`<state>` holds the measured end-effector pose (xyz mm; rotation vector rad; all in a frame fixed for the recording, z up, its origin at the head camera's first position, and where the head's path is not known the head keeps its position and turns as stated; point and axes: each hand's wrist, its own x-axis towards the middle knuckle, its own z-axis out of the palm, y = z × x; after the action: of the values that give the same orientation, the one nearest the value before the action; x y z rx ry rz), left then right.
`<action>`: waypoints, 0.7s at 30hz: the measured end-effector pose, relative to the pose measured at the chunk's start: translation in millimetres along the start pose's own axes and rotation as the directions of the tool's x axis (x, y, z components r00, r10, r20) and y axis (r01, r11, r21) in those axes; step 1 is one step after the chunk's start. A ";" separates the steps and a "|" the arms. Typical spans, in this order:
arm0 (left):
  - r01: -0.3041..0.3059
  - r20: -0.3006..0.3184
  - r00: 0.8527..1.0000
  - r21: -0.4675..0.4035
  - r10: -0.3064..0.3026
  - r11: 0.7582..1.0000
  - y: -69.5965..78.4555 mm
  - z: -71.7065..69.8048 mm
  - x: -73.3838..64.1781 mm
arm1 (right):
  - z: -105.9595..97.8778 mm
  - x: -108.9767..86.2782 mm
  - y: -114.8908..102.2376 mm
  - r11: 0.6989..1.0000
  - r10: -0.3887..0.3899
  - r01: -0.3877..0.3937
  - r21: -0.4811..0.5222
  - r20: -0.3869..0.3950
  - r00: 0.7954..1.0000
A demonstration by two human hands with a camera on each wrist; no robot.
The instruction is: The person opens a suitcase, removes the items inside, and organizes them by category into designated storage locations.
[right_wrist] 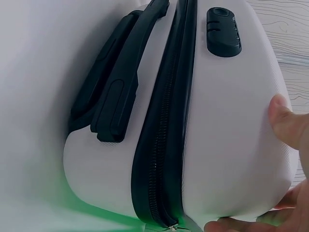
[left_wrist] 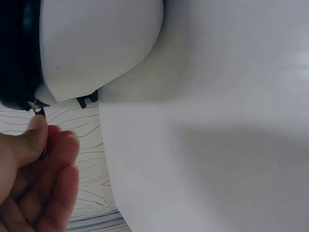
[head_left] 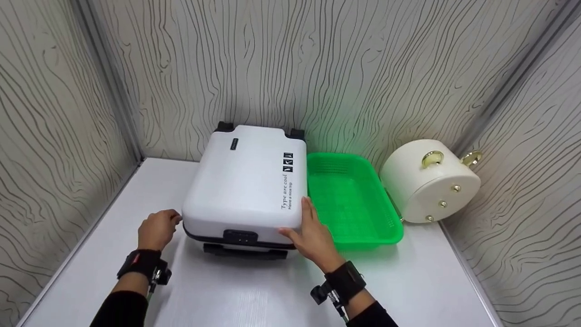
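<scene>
A white suitcase [head_left: 249, 181] with a black zipper band lies flat, its carry handle [head_left: 245, 252] facing me. At its left side my left hand [head_left: 156, 229] pinches a small metal zipper pull [left_wrist: 39, 110] between thumb and index finger; the other fingers curl loosely. My right hand [head_left: 315, 238] rests on the suitcase's near right corner, thumb on the front and fairly straight fingers along the right side. The combination lock [right_wrist: 224, 32] sits on the front beside the zipper [right_wrist: 161, 121]. The zipper teeth look closed along the part seen in the right wrist view.
Just right of the suitcase stands a green plastic basket [head_left: 395, 227]. A cream round bag [head_left: 408, 168] with gold handles and studs lies tipped on its side beyond it. Wood-grain panels [head_left: 254, 59] enclose the white table [head_left: 218, 295] at the back and sides.
</scene>
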<state>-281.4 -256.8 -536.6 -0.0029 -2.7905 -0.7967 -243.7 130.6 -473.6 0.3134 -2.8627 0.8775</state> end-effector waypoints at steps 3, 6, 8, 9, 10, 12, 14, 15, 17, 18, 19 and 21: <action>-0.009 0.035 0.999 0.000 0.009 1.000 0.0 -2.2 13.8 | 0.3 -0.1 0.2 1.000 -0.005 0.005 0.007 -0.002 1.000; -0.058 0.109 0.992 -0.007 0.058 0.998 -0.9 -9.0 25.3 | 0.2 -0.3 1.1 1.000 -0.014 0.014 0.019 -0.011 1.000; -0.089 0.169 0.981 -0.019 0.091 0.996 0.4 -17.5 30.2 | 0.5 -0.3 2.5 0.999 -0.023 0.023 0.027 -0.018 1.000; -0.105 0.188 0.976 -0.022 0.107 0.994 2.3 -23.0 31.9 | 0.6 -0.1 3.3 0.999 -0.026 0.026 0.028 -0.020 0.999; -0.116 0.194 0.974 -0.022 0.118 0.993 4.8 -29.0 33.3 | 1.0 0.1 3.8 0.999 -0.023 0.023 0.033 -0.021 1.000; -0.126 0.178 0.975 -0.026 0.129 0.992 13.3 -41.4 34.5 | 1.5 0.7 5.1 0.999 -0.025 0.026 0.037 -0.025 0.999; -0.133 0.134 0.982 -0.034 0.136 0.991 25.4 -52.7 33.8 | 2.0 1.2 5.9 0.999 -0.026 0.027 0.045 -0.028 0.999; -0.138 0.109 0.984 -0.040 0.142 0.990 32.8 -57.4 32.9 | 2.2 1.3 6.0 0.998 -0.025 0.026 0.050 -0.028 0.999; -0.151 0.065 0.986 -0.059 0.155 0.987 49.1 -63.1 29.1 | 2.9 1.3 6.3 0.998 -0.020 0.022 0.061 -0.028 0.999; -0.164 0.053 0.984 -0.067 0.168 0.984 57.8 -64.6 26.8 | 3.3 1.2 6.3 0.998 -0.017 0.019 0.066 -0.027 0.999; -0.184 0.042 0.981 -0.072 0.187 0.980 66.6 -65.2 24.2 | 3.8 1.1 6.6 0.997 -0.014 0.016 0.070 -0.026 1.000; -0.225 0.039 0.973 -0.079 0.229 0.971 83.6 -63.9 18.4 | 4.2 1.5 7.0 0.997 -0.008 0.010 0.073 -0.025 1.000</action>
<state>-279.1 -220.1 -436.3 -0.3528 -2.7367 -0.8500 -247.1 133.7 -480.5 0.3209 -2.8091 0.9794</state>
